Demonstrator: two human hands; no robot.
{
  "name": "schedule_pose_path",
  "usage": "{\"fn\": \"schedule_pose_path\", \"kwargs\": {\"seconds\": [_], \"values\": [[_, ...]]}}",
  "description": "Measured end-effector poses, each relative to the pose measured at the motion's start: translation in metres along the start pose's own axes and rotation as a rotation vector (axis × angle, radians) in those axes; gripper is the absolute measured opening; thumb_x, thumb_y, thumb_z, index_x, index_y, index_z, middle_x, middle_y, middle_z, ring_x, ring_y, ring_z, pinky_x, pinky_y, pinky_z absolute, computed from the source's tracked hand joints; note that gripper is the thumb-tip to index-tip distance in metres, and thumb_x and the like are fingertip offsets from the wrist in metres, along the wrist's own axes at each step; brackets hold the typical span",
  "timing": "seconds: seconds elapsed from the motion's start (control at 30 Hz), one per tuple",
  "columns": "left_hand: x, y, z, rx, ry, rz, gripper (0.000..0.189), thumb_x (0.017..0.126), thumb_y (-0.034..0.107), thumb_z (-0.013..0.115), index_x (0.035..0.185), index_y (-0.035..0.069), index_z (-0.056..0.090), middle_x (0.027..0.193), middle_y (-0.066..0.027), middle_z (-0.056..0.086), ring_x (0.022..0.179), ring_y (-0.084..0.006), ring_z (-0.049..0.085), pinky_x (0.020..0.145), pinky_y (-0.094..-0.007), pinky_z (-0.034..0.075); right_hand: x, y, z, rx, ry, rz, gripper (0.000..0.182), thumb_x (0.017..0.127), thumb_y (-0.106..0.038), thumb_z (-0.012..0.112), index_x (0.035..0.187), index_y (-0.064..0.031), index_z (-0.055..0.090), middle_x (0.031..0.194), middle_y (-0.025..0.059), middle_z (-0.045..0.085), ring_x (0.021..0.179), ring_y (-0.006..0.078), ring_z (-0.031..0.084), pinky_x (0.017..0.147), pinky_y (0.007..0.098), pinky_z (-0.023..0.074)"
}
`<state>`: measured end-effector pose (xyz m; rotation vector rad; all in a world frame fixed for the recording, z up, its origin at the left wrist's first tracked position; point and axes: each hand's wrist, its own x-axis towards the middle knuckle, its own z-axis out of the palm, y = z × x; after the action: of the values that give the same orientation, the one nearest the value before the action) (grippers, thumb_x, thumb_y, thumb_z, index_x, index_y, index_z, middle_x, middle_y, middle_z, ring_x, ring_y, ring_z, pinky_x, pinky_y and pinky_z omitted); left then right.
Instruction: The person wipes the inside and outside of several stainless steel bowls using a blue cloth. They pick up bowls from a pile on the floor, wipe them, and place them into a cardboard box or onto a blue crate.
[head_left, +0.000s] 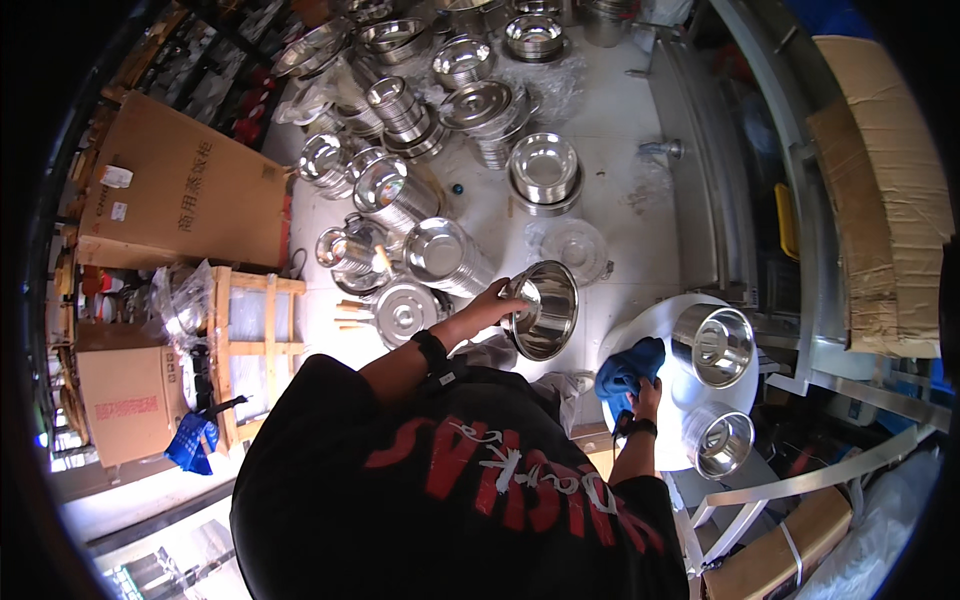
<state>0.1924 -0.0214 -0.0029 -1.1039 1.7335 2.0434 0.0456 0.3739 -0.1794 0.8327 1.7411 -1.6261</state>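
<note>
In the head view, my left hand (491, 307) grips the rim of a shiny stainless steel bowl (553, 311), which is tilted on its side in front of my body. My right hand (645, 399) holds a bunched blue cloth (630, 367) over a round white stool or small table (664, 420). On that white top, right of the cloth, stand a steel pot (721, 346) and a stack of steel bowls (720, 442). A stack of steel basins (446, 255) leans on the floor just beyond my left hand.
Stacked steel basins (544, 169) and a lidded pot (405, 311) stand on the pale floor. Plastic wrap (555, 75) lies among the farther stacks. Large cardboard boxes (180, 187) and a wooden crate (259, 349) line the left. Metal frames (810, 502) border the right.
</note>
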Motion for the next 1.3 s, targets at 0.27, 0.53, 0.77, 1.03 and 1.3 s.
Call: {"fn": "schedule_pose_path", "kwargs": {"seconds": [0.27,0.53,0.77,1.03,1.3], "values": [[0.033,0.040,0.027,-0.011,-0.181,0.321,0.088,0.075,0.029,0.070,0.137,-0.006,0.019,0.101,-0.0150,0.058,0.085,-0.0188,0.057,0.072,-0.0290,0.046,-0.159,-0.102,0.067,0.381,-0.480,-0.455,0.053,0.076,0.005,0.056,0.125,-0.0101,0.040,0.111,0.0098,0.054,0.097,0.0223,0.057,0.083,0.0354,0.0492],[0.019,0.080,0.049,0.412,-0.369,0.592,0.090,0.068,0.033,0.074,0.136,-0.003,0.027,0.100,-0.0136,0.060,0.088,-0.0191,0.059,0.077,-0.0283,0.047,-0.186,-0.094,0.154,-0.058,-0.198,-0.676,0.083,0.075,0.003,0.063,0.142,-0.0116,0.016,0.121,0.0140,0.049,0.102,0.0249,0.054,0.084,0.0324,0.0472],[0.004,0.101,0.066,0.518,-0.428,0.761,0.081,0.069,0.042,0.065,0.133,0.001,0.037,0.106,-0.0180,0.060,0.094,-0.0253,0.060,0.081,-0.0313,0.045,-0.201,-0.108,0.166,-0.197,-0.308,-0.769,0.048,0.072,0.007,0.060,0.118,-0.0022,0.050,0.102,0.0061,0.060,0.091,0.0161,0.058,0.079,0.0283,0.0478],[-0.017,0.114,0.076,0.622,-0.548,0.979,0.074,0.064,0.044,0.072,0.124,0.007,0.050,0.104,-0.0150,0.059,0.094,-0.0296,0.059,0.082,-0.0346,0.046,-0.176,-0.067,0.124,-0.681,-0.246,-0.855,0.052,0.067,0.002,0.061,0.117,-0.0003,0.049,0.109,0.0111,0.060,0.102,0.0232,0.057,0.087,0.0336,0.0436],[-0.007,0.124,0.069,0.493,-0.390,0.939,0.070,0.067,0.046,0.068,0.122,0.007,0.049,0.105,-0.0154,0.060,0.091,-0.0300,0.060,0.078,-0.0345,0.047,-0.235,-0.124,0.170,-0.339,-0.302,-0.747,0.048,0.073,0.002,0.066,0.117,-0.0044,0.049,0.106,0.0049,0.058,0.096,0.0134,0.054,0.083,0.0282,0.0446]]}}
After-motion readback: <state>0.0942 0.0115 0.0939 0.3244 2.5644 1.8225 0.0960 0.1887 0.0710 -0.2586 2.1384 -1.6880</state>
